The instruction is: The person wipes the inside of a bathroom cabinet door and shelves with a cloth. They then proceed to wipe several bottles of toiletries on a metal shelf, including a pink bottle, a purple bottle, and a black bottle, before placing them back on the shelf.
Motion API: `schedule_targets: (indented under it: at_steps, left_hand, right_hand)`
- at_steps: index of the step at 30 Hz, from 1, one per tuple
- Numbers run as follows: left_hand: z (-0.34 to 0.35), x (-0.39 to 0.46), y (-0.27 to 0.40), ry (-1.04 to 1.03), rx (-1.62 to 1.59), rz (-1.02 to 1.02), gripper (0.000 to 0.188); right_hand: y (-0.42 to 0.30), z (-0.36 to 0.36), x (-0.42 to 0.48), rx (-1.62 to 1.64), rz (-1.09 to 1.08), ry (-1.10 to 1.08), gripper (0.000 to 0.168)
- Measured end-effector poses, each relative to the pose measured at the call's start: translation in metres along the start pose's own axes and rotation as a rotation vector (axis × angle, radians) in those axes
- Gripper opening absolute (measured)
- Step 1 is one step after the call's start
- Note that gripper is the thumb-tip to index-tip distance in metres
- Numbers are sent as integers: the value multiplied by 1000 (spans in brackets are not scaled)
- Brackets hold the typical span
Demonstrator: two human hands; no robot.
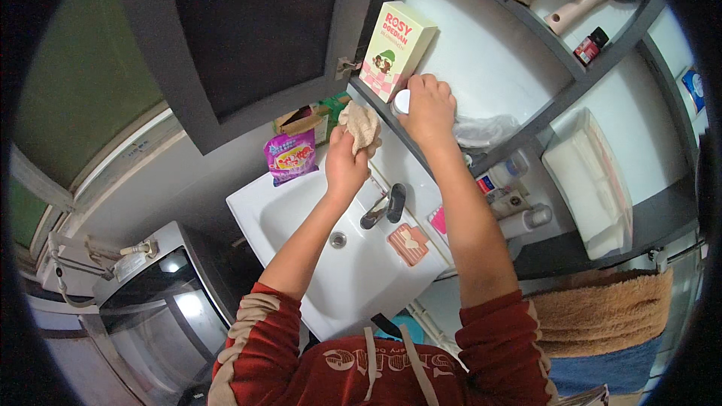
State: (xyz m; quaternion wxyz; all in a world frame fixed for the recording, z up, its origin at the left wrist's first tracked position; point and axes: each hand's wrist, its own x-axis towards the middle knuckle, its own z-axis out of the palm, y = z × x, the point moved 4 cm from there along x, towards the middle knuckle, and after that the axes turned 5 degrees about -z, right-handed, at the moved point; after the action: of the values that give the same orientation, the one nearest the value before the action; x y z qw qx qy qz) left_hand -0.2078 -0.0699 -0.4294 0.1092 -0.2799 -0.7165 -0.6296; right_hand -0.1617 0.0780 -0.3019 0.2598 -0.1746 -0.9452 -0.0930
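My left hand (345, 163) grips a crumpled beige cloth (361, 124) above the back left corner of the white washbasin (350, 287). Up in the open cabinet, my right hand (430, 110) is closed around a small container with a white round top (401, 101), at the front edge of the shelf. Just beside that container stands a pale yellow and pink carton (395, 48). A clear plastic bag (486, 131) lies to the right of my right hand.
The cabinet door (256, 34) hangs open at the left. A purple packet (291, 157) sits at the basin's back corner. Near the faucet (383, 206) lies a pink soap dish (408, 245). Bottles (510, 169), a plastic bin (592, 180) and a hairbrush (581, 8) occupy other shelves.
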Motion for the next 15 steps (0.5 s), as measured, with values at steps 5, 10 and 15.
schedule_targets:
  at_steps: [5, 10, 15]
  left_hand:
    - [10, 2, 10, 15, 50, 61, 30]
    - [19, 14, 31, -51, 335, 282, 26]
    - [43, 48, 47, -239, 627, 234, 18]
  right_hand:
    - [11, -33, 1, 232, -5, 167, 55]
    - [-18, -111, -52, 616, 51, 293, 56]
    - [-27, -89, -135, 821, 100, 67, 63]
